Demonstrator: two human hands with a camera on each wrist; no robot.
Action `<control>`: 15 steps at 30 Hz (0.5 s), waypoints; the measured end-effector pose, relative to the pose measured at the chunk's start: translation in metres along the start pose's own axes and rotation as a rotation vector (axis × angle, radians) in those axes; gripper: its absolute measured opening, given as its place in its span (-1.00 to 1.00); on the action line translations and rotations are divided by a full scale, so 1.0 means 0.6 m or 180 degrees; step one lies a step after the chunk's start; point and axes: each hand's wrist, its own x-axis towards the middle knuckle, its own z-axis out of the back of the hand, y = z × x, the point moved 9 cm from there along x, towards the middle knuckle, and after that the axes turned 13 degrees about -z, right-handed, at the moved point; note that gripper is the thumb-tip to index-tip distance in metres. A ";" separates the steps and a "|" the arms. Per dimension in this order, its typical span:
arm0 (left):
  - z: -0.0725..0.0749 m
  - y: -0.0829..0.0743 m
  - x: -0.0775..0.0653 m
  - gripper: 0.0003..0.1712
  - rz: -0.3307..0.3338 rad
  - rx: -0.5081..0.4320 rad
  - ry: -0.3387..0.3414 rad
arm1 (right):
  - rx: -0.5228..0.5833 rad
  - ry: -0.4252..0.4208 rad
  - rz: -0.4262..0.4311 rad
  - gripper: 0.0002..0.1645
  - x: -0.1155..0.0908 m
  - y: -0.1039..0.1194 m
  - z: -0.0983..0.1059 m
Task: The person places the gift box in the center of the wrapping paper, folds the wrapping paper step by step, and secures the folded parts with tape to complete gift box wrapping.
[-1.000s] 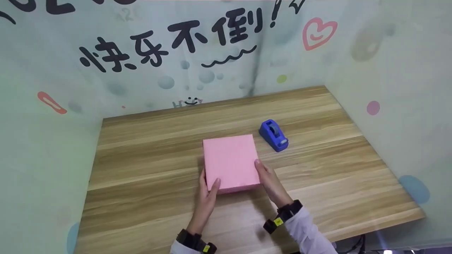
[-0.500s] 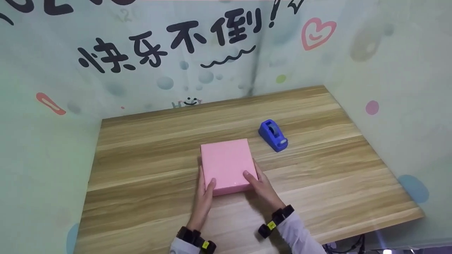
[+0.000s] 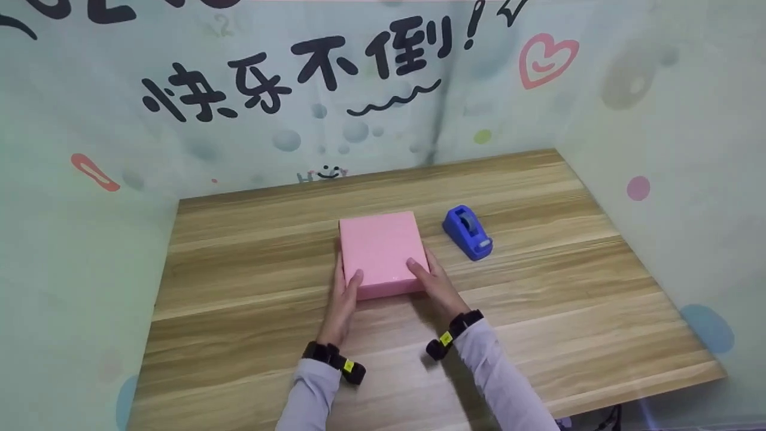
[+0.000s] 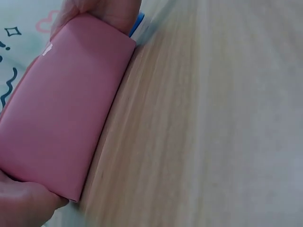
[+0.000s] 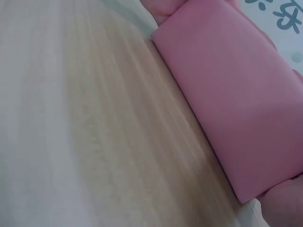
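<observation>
A pink square box point(image 3: 383, 248) is held between both hands near the middle of the table. My left hand point(image 3: 343, 305) grips its left side, thumb over the near left corner of the top. On the opposite side my right hand point(image 3: 440, 284) grips the box, its thumb lying on the top face near the corner. Fingers under and behind the sides are largely hidden. The left wrist view shows the near side of the box point(image 4: 66, 99) close over the wood, with a small white mark at its upper edge. In the right wrist view the same box side point(image 5: 232, 94) appears plain.
A blue tape dispenser point(image 3: 468, 232) stands on the wooden table point(image 3: 239, 335), right of the box and a short way from it. Printed white wall sheets point(image 3: 251, 149) enclose the table at the back and both sides. Dark cables point(image 3: 610, 418) show below the front right edge.
Both hands have carried the pink box away from the body, toward the back of the table, after first drawing it slightly nearer. The right thumb has shifted from the box's right edge onto its top.
</observation>
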 end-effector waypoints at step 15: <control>-0.001 0.023 0.037 -0.22 -0.0135 0.0214 -0.0197 | 0.0164 -0.0002 -0.0119 -0.06 0.022 0.005 0.008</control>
